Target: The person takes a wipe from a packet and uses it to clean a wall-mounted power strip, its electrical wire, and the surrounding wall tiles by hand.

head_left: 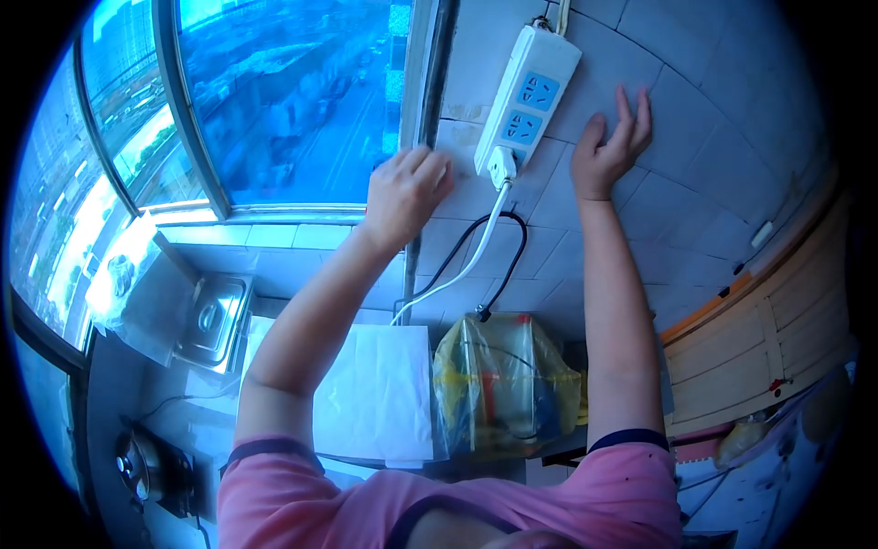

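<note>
A white power strip (529, 101) with blue socket faces hangs on the tiled wall between my two hands. A white plug (502, 165) sits in its lowest socket, and its white cord (477, 256) runs down from it. My left hand (407, 195) is raised beside the window frame, left of the plug and apart from it. Its fingers are curled closed; whatever they may hold is hidden. My right hand (611, 154) is up at the wall tiles, right of the strip, with its fingers apart and nothing in them. I cannot tell whether it touches the tiles.
A black cable (521, 247) with a plug hangs below the strip. Beneath are a white-covered surface (380, 393) and a yellowish plastic bag (503, 380) over some items. Left stand a metal tray (215, 320) and a pot (146, 467). A wooden door (759, 357) is at right.
</note>
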Tool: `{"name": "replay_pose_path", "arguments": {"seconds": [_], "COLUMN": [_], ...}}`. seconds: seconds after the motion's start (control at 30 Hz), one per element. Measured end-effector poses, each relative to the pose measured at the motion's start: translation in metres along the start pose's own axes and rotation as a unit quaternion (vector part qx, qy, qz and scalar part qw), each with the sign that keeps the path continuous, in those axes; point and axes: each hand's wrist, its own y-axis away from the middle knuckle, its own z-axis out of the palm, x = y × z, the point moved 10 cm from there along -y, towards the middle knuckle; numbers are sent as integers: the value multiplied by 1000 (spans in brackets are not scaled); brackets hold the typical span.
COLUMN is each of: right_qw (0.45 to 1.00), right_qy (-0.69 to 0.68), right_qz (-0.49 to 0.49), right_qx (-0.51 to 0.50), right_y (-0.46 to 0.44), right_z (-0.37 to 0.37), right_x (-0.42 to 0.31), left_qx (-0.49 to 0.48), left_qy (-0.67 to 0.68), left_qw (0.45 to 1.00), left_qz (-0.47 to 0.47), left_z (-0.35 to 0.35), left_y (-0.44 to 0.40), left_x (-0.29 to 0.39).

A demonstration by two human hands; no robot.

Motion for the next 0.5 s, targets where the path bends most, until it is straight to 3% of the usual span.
{"name": "replay_pose_path", "arguments": {"seconds": [0.23, 0.5], "right_qw": [1000, 1000], "right_qy": [4, 2], "right_qz": [13, -9], "right_qx": [-5, 12], "right_y": [1, -1], "right_z": [0, -2], "right_x": [3, -2], "left_qx": [50, 22], "left_qy": [24, 23], "left_qw": [998, 999], "left_qz": [-36, -37], "left_z": [-7, -2], "left_y": [-20, -16], "left_x": [-5, -4]}}
